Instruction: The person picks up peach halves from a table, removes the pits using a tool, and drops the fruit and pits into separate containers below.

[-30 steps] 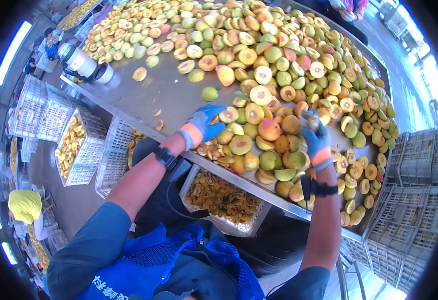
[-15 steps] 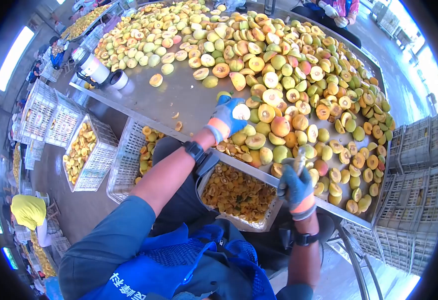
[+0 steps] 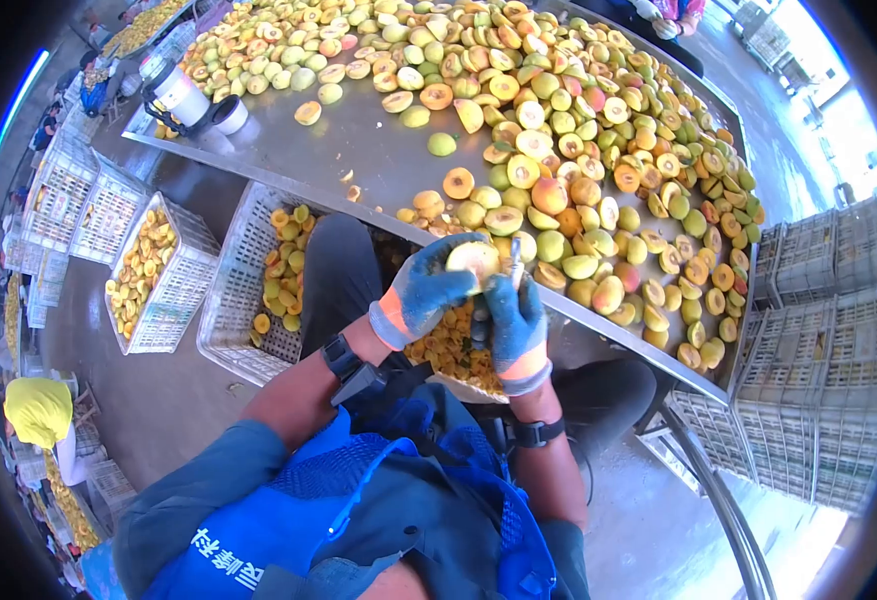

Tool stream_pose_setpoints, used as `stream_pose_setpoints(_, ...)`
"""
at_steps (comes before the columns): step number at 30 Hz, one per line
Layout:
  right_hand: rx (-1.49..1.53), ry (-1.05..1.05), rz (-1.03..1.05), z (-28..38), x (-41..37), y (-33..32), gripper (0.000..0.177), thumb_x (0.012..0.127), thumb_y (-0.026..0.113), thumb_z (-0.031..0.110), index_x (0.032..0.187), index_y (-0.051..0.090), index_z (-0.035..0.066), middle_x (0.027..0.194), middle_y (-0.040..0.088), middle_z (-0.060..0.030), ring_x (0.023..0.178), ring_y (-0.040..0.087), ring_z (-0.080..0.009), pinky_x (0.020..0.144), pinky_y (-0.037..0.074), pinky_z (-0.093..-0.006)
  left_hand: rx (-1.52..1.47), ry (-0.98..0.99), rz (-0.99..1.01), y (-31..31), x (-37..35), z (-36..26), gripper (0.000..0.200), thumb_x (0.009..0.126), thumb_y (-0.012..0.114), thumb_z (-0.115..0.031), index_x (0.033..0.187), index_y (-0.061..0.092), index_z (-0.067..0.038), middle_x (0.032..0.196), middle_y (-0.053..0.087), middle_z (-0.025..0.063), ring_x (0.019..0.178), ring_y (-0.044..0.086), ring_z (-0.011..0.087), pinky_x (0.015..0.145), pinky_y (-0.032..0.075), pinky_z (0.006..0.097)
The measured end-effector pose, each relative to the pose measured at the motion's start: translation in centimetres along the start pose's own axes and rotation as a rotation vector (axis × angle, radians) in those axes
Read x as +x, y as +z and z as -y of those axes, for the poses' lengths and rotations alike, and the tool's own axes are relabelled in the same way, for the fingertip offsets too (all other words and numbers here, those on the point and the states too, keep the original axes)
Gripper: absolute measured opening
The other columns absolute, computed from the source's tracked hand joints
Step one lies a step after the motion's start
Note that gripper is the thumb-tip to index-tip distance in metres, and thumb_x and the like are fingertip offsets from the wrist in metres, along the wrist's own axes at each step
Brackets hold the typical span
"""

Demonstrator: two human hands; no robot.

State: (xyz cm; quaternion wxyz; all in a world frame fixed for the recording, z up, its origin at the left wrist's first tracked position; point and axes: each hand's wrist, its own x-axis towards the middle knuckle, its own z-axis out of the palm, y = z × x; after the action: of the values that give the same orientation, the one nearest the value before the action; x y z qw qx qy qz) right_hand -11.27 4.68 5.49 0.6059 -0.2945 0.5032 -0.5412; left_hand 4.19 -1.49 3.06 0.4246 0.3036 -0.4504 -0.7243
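Here the left hand [image 3: 428, 292] grips a peach half [image 3: 474, 262], the right hand [image 3: 514, 322] a pitting tool [image 3: 514, 260].

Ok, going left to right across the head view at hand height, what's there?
White lattice crate of yellow fruit pieces, second white lattice crate, blue-gloved left hand, pale halved fruit, blue-gloved right hand, stacked grey plastic crates.

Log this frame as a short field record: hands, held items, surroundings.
Left hand: gloved, gripping a peach half
Right hand: gloved, holding a metal tool at the fruit's edge
Table: steel, heaped with halved peaches
Below the hands: crate of scraps
Beside the table: white crate of fruit
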Motion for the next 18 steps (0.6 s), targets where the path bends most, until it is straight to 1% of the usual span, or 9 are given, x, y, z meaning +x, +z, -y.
stream_pose_setpoints(2, -0.017, -0.027, -0.006, -1.3, -0.5, 1.1, 0.023, 0.103, 0.061, 0.026, 0.116, 0.057, 0.008, 0.074, 0.061, -0.0008, 0.052, 0.054, -0.0085, 0.044, 0.041, -0.0221, -0.414, -0.017, -0.097, 1.1, -0.6, 2.2, 0.054, 0.101, 0.058, -0.035, 0.143, 0.049, -0.003, 0.128, 0.062, 0.0096, 0.119, 0.060, 0.0177, 0.103, 0.050, 0.0358)
stream_pose_setpoints(3, -0.123, -0.065, -0.041, -2.4, -0.6, 1.2, 0.022, 0.103, 0.061, 0.024, 0.117, 0.057, 0.007, 0.075, 0.061, -0.0006, 0.052, 0.053, -0.0078, 0.044, 0.041, -0.0214, -0.258, 0.054, -0.119, 1.8, -1.1, 2.1, 0.052, 0.107, 0.043, -0.043, 0.141, 0.049, -0.004, 0.128, 0.061, 0.0117, 0.120, 0.059, 0.0187, 0.103, 0.049, 0.0366)
stream_pose_setpoints(6, -0.395, -0.387, -0.056, -4.4, -0.9, 0.8, 0.020, 0.103, 0.059, 0.018, 0.115, 0.058, 0.003, 0.078, 0.064, -0.0031, 0.059, 0.058, -0.0112, 0.050, 0.046, -0.0269, -0.663, -0.103, -0.271, 2.4, -1.6, 0.8, 0.039, 0.106, 0.049, -0.039, 0.124, 0.061, -0.006, 0.112, 0.068, 0.0069, 0.108, 0.064, 0.0186, 0.099, 0.051, 0.0337)
stream_pose_setpoints(7, -0.502, -0.579, -0.062, -4.6, -1.2, 0.6, 0.019, 0.102, 0.058, 0.017, 0.114, 0.059, 0.002, 0.079, 0.065, -0.0044, 0.060, 0.060, -0.0139, 0.052, 0.048, -0.0295, -0.537, 0.007, -0.255, 2.0, -1.9, 1.4, 0.039, 0.106, 0.049, -0.040, 0.122, 0.060, -0.006, 0.113, 0.067, 0.0080, 0.107, 0.065, 0.0202, 0.098, 0.052, 0.0349)
stream_pose_setpoints(10, -0.576, -0.398, 0.002, -2.2, -3.0, 1.5, 0.022, 0.102, 0.057, 0.017, 0.112, 0.058, -0.003, 0.082, 0.068, -0.0206, 0.071, 0.069, -0.0367, 0.061, 0.053, -0.0437, -0.606, -0.036, -0.271, -0.1, -1.5, 2.9, 0.037, 0.107, 0.048, -0.035, 0.121, 0.058, -0.003, 0.116, 0.065, 0.0136, 0.105, 0.067, 0.0266, 0.096, 0.056, 0.0415)
stream_pose_setpoints(11, -0.675, -0.408, 0.010, -2.0, -3.0, 1.7, 0.025, 0.102, 0.057, 0.019, 0.113, 0.057, -0.003, 0.081, 0.068, -0.0240, 0.072, 0.069, -0.0406, 0.062, 0.053, -0.0458, -0.357, 0.048, -0.174, -0.2, -1.8, 2.6, 0.030, 0.105, 0.049, -0.029, 0.117, 0.059, -0.003, 0.113, 0.065, 0.0126, 0.103, 0.066, 0.0255, 0.095, 0.056, 0.0415)
stream_pose_setpoints(13, -0.820, -0.372, 0.016, -2.0, -2.8, 2.2, 0.034, 0.103, 0.054, 0.026, 0.119, 0.056, -0.003, 0.082, 0.067, -0.0313, 0.076, 0.066, -0.0499, 0.063, 0.052, -0.0543, -0.637, -0.003, -0.181, 0.1, -2.0, 2.2, 0.026, 0.105, 0.048, -0.024, 0.116, 0.058, -0.003, 0.110, 0.064, 0.0117, 0.102, 0.066, 0.0243, 0.093, 0.057, 0.0400)
stream_pose_setpoints(15, -0.904, -0.334, 0.003, -2.0, -2.8, 2.9, 0.029, 0.103, 0.054, 0.023, 0.116, 0.056, -0.003, 0.083, 0.066, -0.0324, 0.079, 0.066, -0.0506, 0.064, 0.051, -0.0537, -0.692, 0.042, -0.210, 0.8, -2.4, 1.6, 0.022, 0.103, 0.049, -0.019, 0.113, 0.058, -0.002, 0.106, 0.062, 0.0099, 0.100, 0.064, 0.0223, 0.088, 0.057, 0.0361)
stream_pose_setpoints(18, -0.941, -0.325, 0.004, -2.4, -2.6, 3.6, 0.030, 0.103, 0.052, 0.024, 0.116, 0.056, -0.003, 0.084, 0.066, -0.0339, 0.081, 0.065, -0.0524, 0.066, 0.051, -0.0563, -0.192, 0.258, -0.285, 0.7, -2.9, 1.7, 0.022, 0.103, 0.048, -0.021, 0.111, 0.058, -0.003, 0.106, 0.062, 0.0096, 0.099, 0.064, 0.0205, 0.088, 0.056, 0.0338)
